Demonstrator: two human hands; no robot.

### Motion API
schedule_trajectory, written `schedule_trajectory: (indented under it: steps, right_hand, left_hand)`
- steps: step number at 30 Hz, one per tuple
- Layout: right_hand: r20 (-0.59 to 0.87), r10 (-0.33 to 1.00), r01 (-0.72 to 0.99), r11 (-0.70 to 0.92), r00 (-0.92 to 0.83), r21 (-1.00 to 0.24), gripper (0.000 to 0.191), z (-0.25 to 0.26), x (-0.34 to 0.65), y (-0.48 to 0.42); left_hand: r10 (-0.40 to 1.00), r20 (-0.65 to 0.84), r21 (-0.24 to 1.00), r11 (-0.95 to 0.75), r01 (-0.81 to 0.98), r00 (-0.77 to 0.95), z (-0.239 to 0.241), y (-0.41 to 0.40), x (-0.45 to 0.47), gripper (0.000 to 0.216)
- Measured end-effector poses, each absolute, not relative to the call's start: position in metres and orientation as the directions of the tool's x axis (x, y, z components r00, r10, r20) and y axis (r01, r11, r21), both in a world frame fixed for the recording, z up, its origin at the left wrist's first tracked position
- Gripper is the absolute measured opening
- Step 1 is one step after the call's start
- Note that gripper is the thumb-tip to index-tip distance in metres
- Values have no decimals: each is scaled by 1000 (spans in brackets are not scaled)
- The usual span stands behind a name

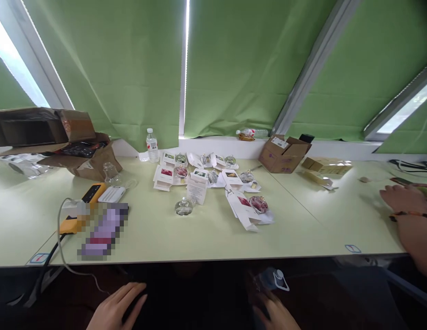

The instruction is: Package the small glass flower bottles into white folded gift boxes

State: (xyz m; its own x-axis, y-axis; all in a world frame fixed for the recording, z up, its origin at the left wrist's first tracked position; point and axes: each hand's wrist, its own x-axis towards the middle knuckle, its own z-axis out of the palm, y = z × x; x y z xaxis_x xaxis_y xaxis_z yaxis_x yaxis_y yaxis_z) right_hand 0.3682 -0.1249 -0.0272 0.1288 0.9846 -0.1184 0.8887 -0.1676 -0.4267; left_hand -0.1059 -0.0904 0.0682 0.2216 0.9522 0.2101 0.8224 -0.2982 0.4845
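Observation:
My left hand (pixel 119 308) is below the table's front edge, fingers stretched out and thumb apart, holding nothing. Lower right of it, my right hand (pixel 275 312) is also below the edge, its fingers partly in shadow and apart, with nothing visible in them. Close by it, under the table, is a clear plastic jug (pixel 269 277) with a white handle. On the table stands a round clear glass bottle (pixel 183 207) with a small stopper. Behind it, several similar glass bottles lie with opened white boxes (pixel 167 175). One bottle with dark red contents (pixel 258 204) lies nearer, beside its box.
A purple phone (pixel 105 229), blurred out, lies beside an orange power strip (pixel 93 193) with cables. Cardboard boxes (pixel 284 155) stand at the back right and left. A water bottle (pixel 152 145) stands near the sill. Another person's hand (pixel 406 198) rests at the far right.

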Motion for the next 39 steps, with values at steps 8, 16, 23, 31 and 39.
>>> schedule_trajectory:
  steps: [8, 16, 23, 31, 39]
  right_hand:
    - [-5, 955, 661, 201, -297, -723, 31, 120, 286, -103]
    - [277, 929, 531, 369, -247, -763, 27, 138, 236, -17]
    - [323, 926, 538, 376, -195, -754, 29, 116, 218, 38]
    - [409, 885, 714, 434, -224, -549, 46, 113, 198, 66]
    - [349, 909, 802, 380, -230, -461, 58, 113, 181, 75]
  left_hand:
    - [939, 261, 681, -343, 647, 223, 140, -16, -54, 29]
    - [961, 277, 811, -247, 530, 23, 106, 60, -23, 48]
    - [965, 244, 826, -258, 502, 94, 94, 58, -31, 49]
    - [952, 275, 800, -303, 519, 132, 91, 57, -29, 54]
    - [944, 242, 715, -330, 616, 225, 102, 46, -20, 78]
